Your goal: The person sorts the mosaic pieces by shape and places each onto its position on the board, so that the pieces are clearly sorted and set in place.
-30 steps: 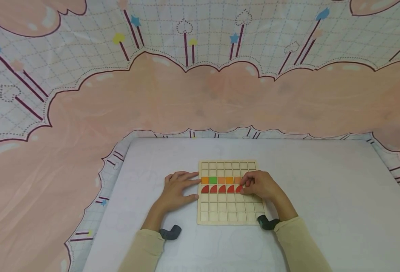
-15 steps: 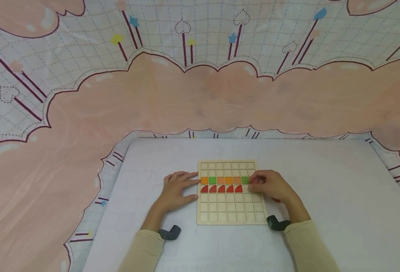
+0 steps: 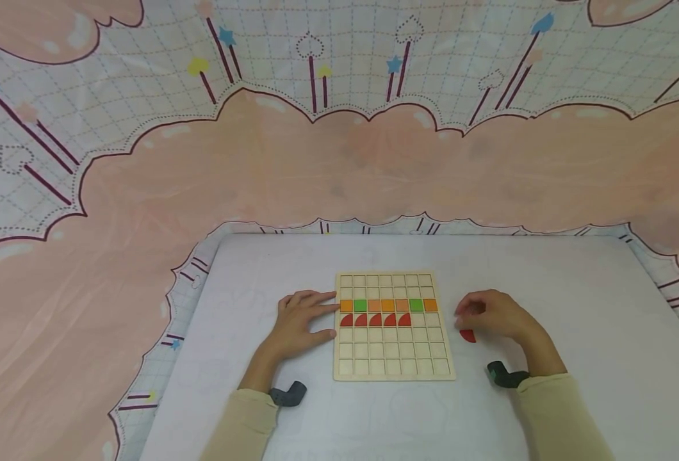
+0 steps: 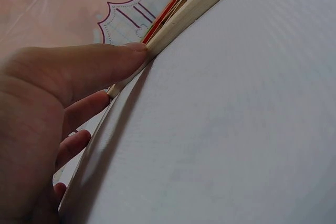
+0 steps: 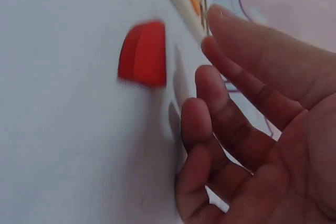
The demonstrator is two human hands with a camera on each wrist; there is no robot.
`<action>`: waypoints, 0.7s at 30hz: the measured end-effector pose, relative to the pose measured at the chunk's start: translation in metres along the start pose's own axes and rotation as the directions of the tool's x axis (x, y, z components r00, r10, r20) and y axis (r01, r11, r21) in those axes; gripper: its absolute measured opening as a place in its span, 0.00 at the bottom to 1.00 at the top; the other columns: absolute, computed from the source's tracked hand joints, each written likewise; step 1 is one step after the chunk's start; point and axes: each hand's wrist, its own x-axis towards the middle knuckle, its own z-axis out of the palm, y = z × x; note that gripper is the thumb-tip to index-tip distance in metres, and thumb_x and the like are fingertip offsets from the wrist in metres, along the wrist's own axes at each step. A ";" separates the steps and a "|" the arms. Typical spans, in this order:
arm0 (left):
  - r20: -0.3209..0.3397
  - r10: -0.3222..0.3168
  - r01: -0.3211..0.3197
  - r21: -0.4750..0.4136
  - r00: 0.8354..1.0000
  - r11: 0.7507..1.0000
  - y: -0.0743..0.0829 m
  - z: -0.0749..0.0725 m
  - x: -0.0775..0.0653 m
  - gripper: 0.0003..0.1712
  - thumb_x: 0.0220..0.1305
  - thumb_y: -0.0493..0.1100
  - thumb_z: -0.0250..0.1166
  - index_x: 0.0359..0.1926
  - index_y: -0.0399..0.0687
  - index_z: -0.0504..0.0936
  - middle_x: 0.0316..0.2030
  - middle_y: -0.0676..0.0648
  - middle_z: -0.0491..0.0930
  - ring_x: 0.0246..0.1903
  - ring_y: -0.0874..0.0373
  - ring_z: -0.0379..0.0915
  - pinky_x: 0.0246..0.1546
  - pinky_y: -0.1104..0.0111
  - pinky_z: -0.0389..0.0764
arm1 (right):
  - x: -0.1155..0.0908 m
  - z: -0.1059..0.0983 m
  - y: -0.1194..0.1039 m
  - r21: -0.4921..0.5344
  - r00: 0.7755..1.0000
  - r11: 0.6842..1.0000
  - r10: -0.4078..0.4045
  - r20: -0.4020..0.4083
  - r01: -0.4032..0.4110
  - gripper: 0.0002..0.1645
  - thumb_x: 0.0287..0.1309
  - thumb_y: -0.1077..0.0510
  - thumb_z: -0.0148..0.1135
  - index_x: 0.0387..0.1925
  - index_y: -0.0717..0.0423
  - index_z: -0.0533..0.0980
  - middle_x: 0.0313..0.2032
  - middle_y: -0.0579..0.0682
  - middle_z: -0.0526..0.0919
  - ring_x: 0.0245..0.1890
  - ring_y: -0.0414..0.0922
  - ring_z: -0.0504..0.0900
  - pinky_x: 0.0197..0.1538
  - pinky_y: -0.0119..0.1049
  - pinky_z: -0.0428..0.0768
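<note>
A square wooden grid board [image 3: 394, 368] lies on the white table. One row is filled with orange and green square tiles [image 3: 360, 305]. Below it, several red quarter-circle tiles [image 3: 375, 320] start from the left, with bare cells at the right end. My left hand [image 3: 302, 323] rests at the board's left edge, its fingers spread and fingertips touching the rim. To the right of the board, my right hand [image 3: 495, 312] hovers with bent, loose fingers, nothing between them. A loose red quarter-circle piece [image 5: 144, 53] lies on the table just by its fingertips.
The white tabletop [image 3: 593, 307] runs out on both sides of the board. Behind and left of it hangs a pink patterned cloth [image 3: 339, 173]. A dark wrist camera [image 3: 507, 374] sits on the right wrist and another [image 3: 289, 394] on the left.
My right hand has moved right, off the board to the loose red piece, uncovering a green and an orange tile at the square row's right end. The left hand stays put.
</note>
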 end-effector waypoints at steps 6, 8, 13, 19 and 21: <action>0.002 0.002 -0.002 0.008 1.000 1.000 0.000 0.000 0.000 0.32 0.59 0.61 0.69 0.65 0.65 0.80 0.73 0.59 0.70 0.71 0.52 0.59 0.68 0.43 0.51 | -0.001 -0.003 0.011 -0.009 0.998 1.000 -0.019 0.065 0.019 0.14 0.48 0.52 0.79 0.37 0.49 0.85 0.28 0.47 0.76 0.35 0.46 0.72 0.39 0.39 0.70; 0.004 0.001 -0.001 0.008 1.000 1.000 -0.001 0.000 0.001 0.32 0.59 0.61 0.69 0.66 0.65 0.80 0.73 0.59 0.69 0.71 0.52 0.59 0.68 0.43 0.51 | -0.001 -0.003 0.012 -0.012 0.996 1.000 -0.023 0.084 0.024 0.15 0.46 0.54 0.81 0.36 0.49 0.84 0.26 0.46 0.73 0.34 0.46 0.71 0.38 0.39 0.68; 0.003 0.003 -0.003 -0.004 1.000 1.000 -0.001 -0.001 0.000 0.32 0.59 0.61 0.69 0.65 0.65 0.80 0.73 0.59 0.70 0.72 0.51 0.58 0.68 0.42 0.50 | 0.001 -0.002 0.012 -0.049 0.993 0.997 -0.048 0.110 0.053 0.14 0.43 0.58 0.82 0.32 0.47 0.84 0.24 0.45 0.70 0.32 0.45 0.70 0.36 0.38 0.66; 0.009 0.003 -0.003 -0.003 1.000 1.000 -0.001 0.000 0.000 0.32 0.60 0.61 0.69 0.66 0.65 0.80 0.73 0.60 0.69 0.72 0.51 0.58 0.68 0.43 0.49 | 0.003 -0.003 0.012 -0.065 0.993 0.996 -0.056 0.105 0.063 0.10 0.45 0.58 0.80 0.29 0.46 0.84 0.22 0.44 0.72 0.31 0.44 0.70 0.34 0.36 0.66; 0.010 0.001 -0.001 0.002 1.000 1.000 -0.002 0.000 0.000 0.32 0.60 0.61 0.69 0.66 0.65 0.80 0.73 0.60 0.69 0.72 0.51 0.58 0.68 0.43 0.49 | 0.003 -0.003 0.012 -0.072 0.993 0.996 -0.047 0.104 0.055 0.09 0.46 0.58 0.80 0.29 0.46 0.85 0.22 0.44 0.72 0.31 0.43 0.70 0.34 0.35 0.66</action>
